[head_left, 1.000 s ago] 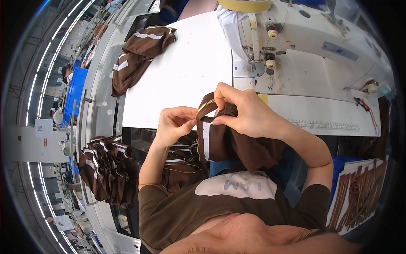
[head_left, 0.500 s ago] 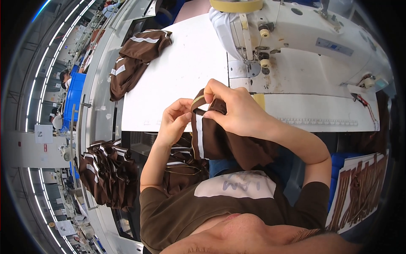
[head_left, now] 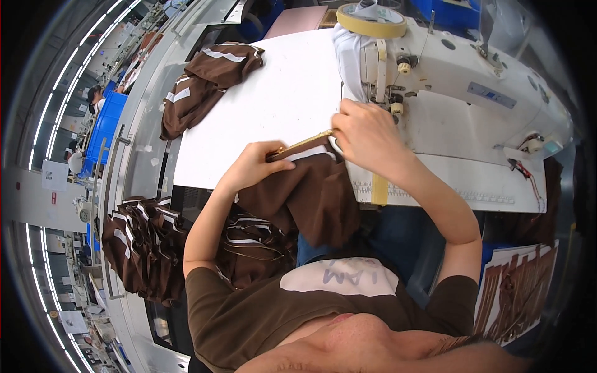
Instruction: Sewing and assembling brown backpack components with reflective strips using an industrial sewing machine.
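A brown garment piece [head_left: 311, 193] with a white stripe and a tan edge strip hangs from the white table [head_left: 273, 105] down onto my lap. My left hand [head_left: 255, 165] pinches its top edge at the left end. My right hand [head_left: 367, 133] grips the same edge at the right end, close under the needle area of the white sewing machine [head_left: 448, 68]. The edge is stretched flat between both hands.
A pile of brown striped pieces [head_left: 205, 81] lies at the table's far left. More brown pieces [head_left: 140, 245] hang on a rack at my left, and others rest in my lap [head_left: 255, 252]. Cut brown strips [head_left: 516, 295] sit at my right. A tape roll [head_left: 372, 18] tops the machine.
Both hands have carried the brown piece away from my body and to the right, up to the sewing machine, and pulled its edge straight between them.
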`<act>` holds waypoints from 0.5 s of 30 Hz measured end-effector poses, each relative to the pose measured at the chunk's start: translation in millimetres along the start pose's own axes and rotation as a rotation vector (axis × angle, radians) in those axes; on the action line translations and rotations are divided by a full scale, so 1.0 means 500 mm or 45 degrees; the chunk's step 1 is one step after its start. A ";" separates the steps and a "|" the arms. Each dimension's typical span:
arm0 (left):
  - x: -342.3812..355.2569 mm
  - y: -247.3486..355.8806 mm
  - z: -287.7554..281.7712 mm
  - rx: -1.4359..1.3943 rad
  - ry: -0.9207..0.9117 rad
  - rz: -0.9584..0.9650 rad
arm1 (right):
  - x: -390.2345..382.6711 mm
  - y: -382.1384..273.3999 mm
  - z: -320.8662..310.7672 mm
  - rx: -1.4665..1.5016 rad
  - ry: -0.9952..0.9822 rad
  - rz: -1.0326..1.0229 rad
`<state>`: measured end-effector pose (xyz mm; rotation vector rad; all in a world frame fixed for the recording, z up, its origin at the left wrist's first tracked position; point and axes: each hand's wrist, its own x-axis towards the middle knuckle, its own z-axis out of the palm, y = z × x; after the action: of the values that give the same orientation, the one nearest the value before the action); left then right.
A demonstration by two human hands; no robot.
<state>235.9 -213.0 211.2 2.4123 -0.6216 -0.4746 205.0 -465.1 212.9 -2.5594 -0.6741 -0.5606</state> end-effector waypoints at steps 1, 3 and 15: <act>-0.004 -0.016 0.004 -0.005 0.010 0.004 | -0.003 0.010 -0.006 -0.008 -0.001 -0.009; -0.029 -0.028 0.020 -0.105 0.120 -0.043 | -0.013 0.011 -0.024 -0.039 -0.566 0.145; 0.002 0.067 -0.075 0.387 0.109 0.554 | 0.062 -0.054 0.037 0.510 -0.092 -0.142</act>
<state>243.4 -220.4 260.4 2.4531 -1.2165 -0.0969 220.0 -423.3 220.5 -2.1854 -0.8625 -0.3288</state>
